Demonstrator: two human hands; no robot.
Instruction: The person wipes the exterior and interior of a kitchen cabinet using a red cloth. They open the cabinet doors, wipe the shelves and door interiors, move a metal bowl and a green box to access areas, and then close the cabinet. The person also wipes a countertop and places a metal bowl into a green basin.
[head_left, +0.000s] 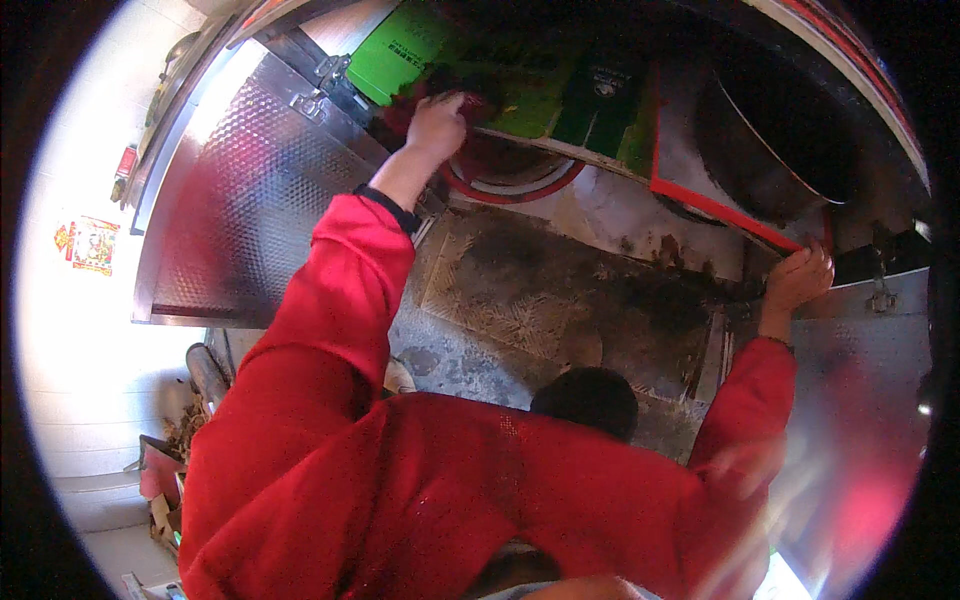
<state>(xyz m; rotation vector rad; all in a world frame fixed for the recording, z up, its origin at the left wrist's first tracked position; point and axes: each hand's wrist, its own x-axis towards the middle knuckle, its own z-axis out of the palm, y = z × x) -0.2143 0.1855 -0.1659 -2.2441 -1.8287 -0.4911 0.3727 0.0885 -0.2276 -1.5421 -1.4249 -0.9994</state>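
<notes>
My left hand (439, 126), in a red sleeve with a dark cuff, is closed on a dark red cloth (480, 109) inside an open metal cabinet. Under the cloth lies a green printed cardboard sheet (525, 105) on the cabinet's shelf. My right hand (796, 279) is at the right end of a red-edged board (731, 214), touching its corner with bent fingers; whether it grips the board is unclear. A large dark pot (772, 135) stands on that board.
A textured metal door (247, 187) with a hinge stands open on the left; another door (862, 352) is at the right. Below the shelf, a red-rimmed round basin (517, 184) shows above a dirty flattened cardboard (517, 300). A dark pipe (206, 371) lies by the wall.
</notes>
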